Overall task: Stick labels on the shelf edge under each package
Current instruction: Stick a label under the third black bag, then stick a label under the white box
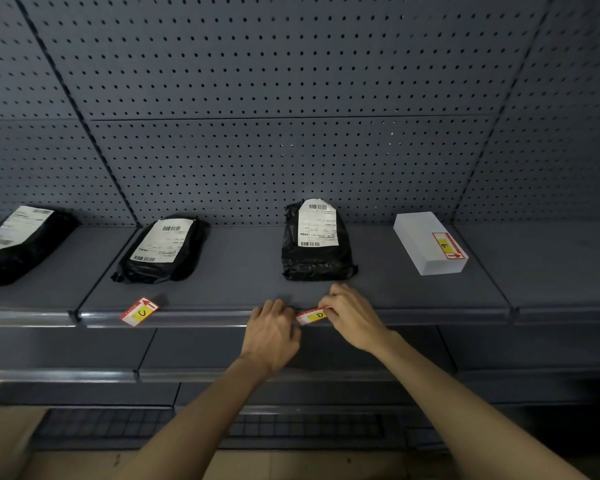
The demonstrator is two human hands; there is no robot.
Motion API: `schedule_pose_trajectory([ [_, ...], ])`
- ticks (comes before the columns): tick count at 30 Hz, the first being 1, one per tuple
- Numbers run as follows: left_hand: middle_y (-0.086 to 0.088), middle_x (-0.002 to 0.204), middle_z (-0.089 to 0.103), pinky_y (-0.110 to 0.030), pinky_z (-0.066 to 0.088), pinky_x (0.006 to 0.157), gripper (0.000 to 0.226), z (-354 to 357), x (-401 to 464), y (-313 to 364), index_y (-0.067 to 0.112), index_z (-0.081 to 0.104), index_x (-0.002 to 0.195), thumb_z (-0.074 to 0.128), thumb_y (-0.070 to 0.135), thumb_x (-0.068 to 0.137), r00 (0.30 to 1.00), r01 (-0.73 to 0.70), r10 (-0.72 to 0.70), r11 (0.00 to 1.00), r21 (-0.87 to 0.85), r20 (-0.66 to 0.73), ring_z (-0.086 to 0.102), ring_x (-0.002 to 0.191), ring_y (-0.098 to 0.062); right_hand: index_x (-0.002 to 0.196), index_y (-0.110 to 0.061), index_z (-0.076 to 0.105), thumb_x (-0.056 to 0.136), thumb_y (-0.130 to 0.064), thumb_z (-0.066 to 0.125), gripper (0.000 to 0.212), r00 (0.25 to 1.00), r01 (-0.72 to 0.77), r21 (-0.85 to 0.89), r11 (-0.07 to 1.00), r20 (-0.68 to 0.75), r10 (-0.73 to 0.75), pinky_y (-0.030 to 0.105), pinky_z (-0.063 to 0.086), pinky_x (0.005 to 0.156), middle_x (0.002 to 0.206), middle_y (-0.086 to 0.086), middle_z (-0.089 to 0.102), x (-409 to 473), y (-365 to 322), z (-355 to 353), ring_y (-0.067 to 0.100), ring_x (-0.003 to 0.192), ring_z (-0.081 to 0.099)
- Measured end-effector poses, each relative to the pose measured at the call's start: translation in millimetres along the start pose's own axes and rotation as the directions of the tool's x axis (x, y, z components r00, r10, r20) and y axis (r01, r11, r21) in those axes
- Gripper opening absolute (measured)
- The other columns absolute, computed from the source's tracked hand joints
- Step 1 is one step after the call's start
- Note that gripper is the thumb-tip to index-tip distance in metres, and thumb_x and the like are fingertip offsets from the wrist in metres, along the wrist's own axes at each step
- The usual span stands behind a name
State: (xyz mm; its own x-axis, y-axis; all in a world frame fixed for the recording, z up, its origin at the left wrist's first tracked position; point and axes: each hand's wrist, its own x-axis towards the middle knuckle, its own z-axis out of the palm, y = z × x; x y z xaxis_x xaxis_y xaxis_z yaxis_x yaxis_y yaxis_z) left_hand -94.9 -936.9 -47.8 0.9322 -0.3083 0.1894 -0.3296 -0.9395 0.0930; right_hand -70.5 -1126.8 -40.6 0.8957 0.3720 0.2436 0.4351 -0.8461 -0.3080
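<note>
Both my hands hold a red-and-white label marked D (314, 315) against the shelf edge (222, 315), below a black package (314, 242). My left hand (272, 332) pinches the label's left end, my right hand (352, 315) its right end. A label marked C (139, 311) lies tilted on the shelf lip below another black package (163, 249). A third black package (18, 242) lies at the far left. A white box (428, 242) at the right carries a label marked E (447, 244) on its top.
Grey pegboard (291, 98) backs the shelf. A lower shelf (84, 374) juts out beneath my forearms, with a dark grille (118, 424) under it near the floor.
</note>
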Motion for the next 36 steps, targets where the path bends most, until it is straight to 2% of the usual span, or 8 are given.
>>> schedule_pose_trajectory([
  [5, -0.006, 0.085, 0.063, -0.038, 0.048, 0.073, 0.013, -12, 14, 12, 0.014, 0.064, 0.081, 0.055, 0.023, 0.081, 0.999, -0.011, 0.010, 1.000, -0.013, -0.044, 0.059, 0.083, -0.026, 0.122, -0.013, 0.053, 0.091, -0.021, 0.062, 0.034, 0.997, -0.070, 0.079, 0.994, -0.015, 0.071, 0.039, 0.053, 0.082, 0.112, 0.004, 0.057, -5, 8, -18, 0.021, 0.097, 0.059],
  [12, -0.008, 0.089, 0.062, -0.040, 0.048, 0.077, 0.014, -26, 68, 73, 0.013, 0.060, 0.083, 0.056, 0.025, 0.080, 0.986, -0.144, 0.137, 0.987, -0.074, -0.091, 0.057, 0.089, -0.027, 0.091, -0.010, 0.061, 0.088, -0.029, 0.064, 0.020, 0.971, -0.191, -0.062, 0.980, -0.158, 0.179, 0.035, 0.049, 0.070, 0.092, 0.005, 0.059, -29, 59, -66, 0.022, 0.084, 0.056],
  [15, -0.007, 0.098, 0.062, -0.040, 0.046, 0.081, 0.022, -26, 97, 108, 0.012, 0.062, 0.095, 0.053, 0.029, 0.084, 0.971, -0.223, 0.213, 0.971, -0.085, -0.109, 0.055, 0.096, -0.026, 0.087, -0.010, 0.063, 0.087, -0.035, 0.065, 0.025, 0.906, -0.376, -0.062, 0.924, -0.234, 0.353, 0.031, 0.045, 0.064, 0.091, 0.006, 0.061, -43, 97, -89, 0.023, 0.082, 0.058],
  [19, -0.007, 0.108, 0.063, -0.038, 0.044, 0.087, 0.026, -26, 134, 156, 0.013, 0.062, 0.106, 0.052, 0.030, 0.088, 0.949, -0.302, 0.290, 0.950, -0.085, -0.123, 0.054, 0.103, -0.024, 0.081, -0.007, 0.064, 0.089, -0.036, 0.065, 0.029, 0.743, -0.596, 0.113, 0.795, -0.299, 0.599, 0.033, 0.052, 0.059, 0.091, 0.009, 0.068, -58, 150, -118, 0.024, 0.076, 0.063],
  [23, -0.008, 0.108, 0.062, -0.037, 0.044, 0.087, 0.025, -18, 164, 190, 0.013, 0.060, 0.107, 0.051, 0.028, 0.090, 0.932, -0.356, 0.345, 0.929, -0.099, -0.114, 0.054, 0.102, -0.024, 0.074, -0.010, 0.054, 0.087, -0.050, 0.062, 0.043, 0.594, -0.712, 0.263, 0.651, -0.267, 0.759, 0.035, 0.050, 0.056, 0.076, 0.006, 0.063, -50, 192, -132, 0.021, 0.066, 0.059],
  [28, -0.008, 0.113, 0.061, -0.038, 0.044, 0.090, 0.029, -4, 182, 207, 0.012, 0.059, 0.112, 0.048, 0.030, 0.092, 0.933, -0.357, 0.348, 0.928, -0.108, -0.091, 0.053, 0.105, -0.024, 0.108, -0.006, 0.052, 0.077, -0.069, 0.060, 0.071, 0.418, -0.834, 0.345, 0.431, -0.117, 0.901, 0.037, 0.047, 0.075, 0.108, 0.013, 0.062, -20, 220, -126, 0.030, 0.096, 0.060],
  [33, -0.007, 0.111, 0.060, -0.036, 0.042, 0.088, 0.027, 7, 176, 202, 0.013, 0.059, 0.109, 0.046, 0.028, 0.090, 0.930, -0.365, 0.357, 0.923, -0.118, -0.084, 0.051, 0.102, -0.023, 0.114, -0.005, 0.048, 0.073, -0.061, 0.071, 0.073, 0.386, -0.862, 0.369, 0.347, 0.037, 0.922, 0.036, 0.045, 0.074, 0.112, 0.013, 0.060, -9, 237, -110, 0.031, 0.101, 0.059],
  [36, -0.007, 0.109, 0.060, -0.035, 0.042, 0.087, 0.026, 10, 169, 195, 0.014, 0.060, 0.107, 0.046, 0.028, 0.090, 0.936, -0.349, 0.341, 0.928, -0.129, -0.084, 0.051, 0.101, -0.023, 0.085, -0.006, 0.055, 0.076, -0.044, 0.076, 0.044, 0.430, -0.821, 0.438, 0.367, 0.049, 0.902, 0.033, 0.047, 0.066, 0.092, 0.013, 0.063, -11, 242, -104, 0.027, 0.082, 0.062],
])
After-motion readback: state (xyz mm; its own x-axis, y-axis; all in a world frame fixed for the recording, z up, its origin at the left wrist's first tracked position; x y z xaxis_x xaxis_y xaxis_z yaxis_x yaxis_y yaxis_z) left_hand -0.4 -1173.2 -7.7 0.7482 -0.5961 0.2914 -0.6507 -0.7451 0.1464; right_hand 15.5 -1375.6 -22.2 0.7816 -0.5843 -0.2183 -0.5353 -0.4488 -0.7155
